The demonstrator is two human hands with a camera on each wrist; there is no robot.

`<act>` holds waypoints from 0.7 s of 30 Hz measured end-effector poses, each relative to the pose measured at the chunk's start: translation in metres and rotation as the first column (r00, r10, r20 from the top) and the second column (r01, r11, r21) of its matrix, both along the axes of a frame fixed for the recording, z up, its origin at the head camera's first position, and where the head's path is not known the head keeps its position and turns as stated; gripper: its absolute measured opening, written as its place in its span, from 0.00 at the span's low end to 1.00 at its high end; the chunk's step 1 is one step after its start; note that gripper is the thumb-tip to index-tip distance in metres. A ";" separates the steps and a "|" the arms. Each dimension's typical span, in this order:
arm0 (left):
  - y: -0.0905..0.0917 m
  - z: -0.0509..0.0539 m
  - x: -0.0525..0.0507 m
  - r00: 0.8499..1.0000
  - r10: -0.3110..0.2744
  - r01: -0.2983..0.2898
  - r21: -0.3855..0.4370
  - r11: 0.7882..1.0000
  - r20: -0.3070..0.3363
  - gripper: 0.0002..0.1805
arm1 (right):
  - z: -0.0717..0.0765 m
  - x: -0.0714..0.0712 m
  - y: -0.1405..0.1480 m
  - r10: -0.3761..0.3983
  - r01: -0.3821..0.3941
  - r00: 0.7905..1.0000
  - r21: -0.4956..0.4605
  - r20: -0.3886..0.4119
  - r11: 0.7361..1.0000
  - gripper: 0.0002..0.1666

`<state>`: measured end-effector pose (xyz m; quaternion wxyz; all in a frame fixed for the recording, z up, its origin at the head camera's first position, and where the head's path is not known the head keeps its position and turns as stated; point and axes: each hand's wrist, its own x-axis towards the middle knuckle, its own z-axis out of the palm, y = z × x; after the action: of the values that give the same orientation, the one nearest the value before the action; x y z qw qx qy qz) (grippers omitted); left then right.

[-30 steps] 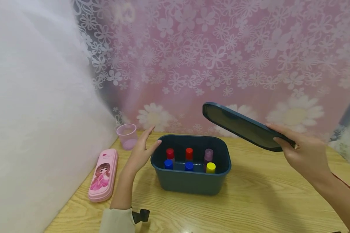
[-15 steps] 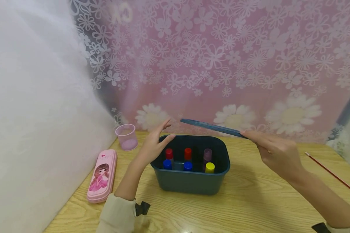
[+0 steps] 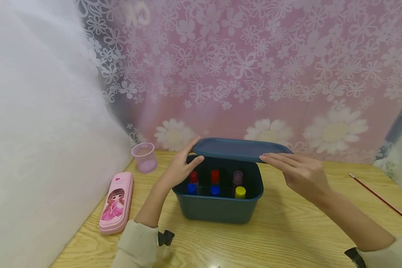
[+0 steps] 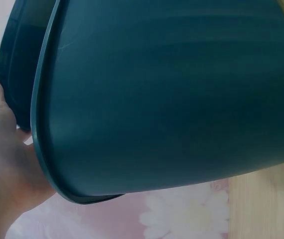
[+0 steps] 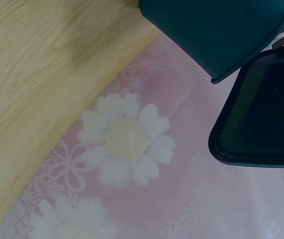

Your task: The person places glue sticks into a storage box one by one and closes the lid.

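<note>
A dark blue lid (image 3: 234,148) is held slightly tilted above the matching plastic storage box (image 3: 217,210). My right hand (image 3: 305,176) grips its right end, thumb in front along the edge. At the left end my left hand (image 3: 179,167) has the lid's edge between thumb and fingers; the left wrist view shows the lid (image 4: 20,64) there, over the box wall (image 4: 167,99). Several small bottles stand inside the box, with a red cap (image 3: 215,175), a blue cap (image 3: 191,189), a yellow cap (image 3: 240,192) and a purple cap (image 3: 238,176). Their lower parts are hidden.
Left of the box lies a pink pencil case (image 3: 116,203), with a clear purple cup (image 3: 145,158) behind it. A thin red stick (image 3: 382,198) lies at the right on the wooden table (image 3: 288,238). A flowered curtain (image 3: 221,74) hangs behind.
My right hand has brought the lid leftward and down over the box, turning its top into view. The left hand has moved up and right to the lid's left end.
</note>
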<state>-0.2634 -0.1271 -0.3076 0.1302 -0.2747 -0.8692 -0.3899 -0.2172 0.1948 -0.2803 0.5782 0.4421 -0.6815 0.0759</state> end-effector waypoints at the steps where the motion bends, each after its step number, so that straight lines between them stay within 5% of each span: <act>1: 0.000 -0.001 0.000 1.000 0.002 -0.002 0.006 1.000 0.005 0.44 | 0.000 0.000 -0.001 0.005 -0.005 1.000 0.006 -0.001 1.000 0.21; 11: -0.003 -0.007 0.007 0.998 0.042 -0.046 0.094 0.994 0.041 0.42 | 0.001 -0.008 -0.006 0.044 -0.045 0.999 0.024 0.023 0.999 0.18; 15: -0.005 -0.008 0.013 0.998 0.058 -0.057 0.122 0.991 -0.002 0.42 | -0.004 -0.009 0.000 0.020 -0.020 0.977 -0.003 0.212 1.000 0.16; 18: -0.007 -0.010 0.018 0.997 0.075 -0.071 0.137 0.988 -0.024 0.42 | -0.006 -0.008 0.005 0.006 0.025 0.894 -0.064 0.448 0.998 0.22; 21: -0.010 -0.011 0.023 0.995 0.091 -0.084 0.150 0.985 -0.036 0.42 | -0.006 -0.004 0.005 0.035 0.105 0.724 -0.161 0.689 0.981 0.41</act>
<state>-0.2402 -0.1367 -0.3188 0.1855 -0.2340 -0.8461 -0.4415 -0.2213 0.1998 -0.2868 0.3244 0.3126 -0.8452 0.2876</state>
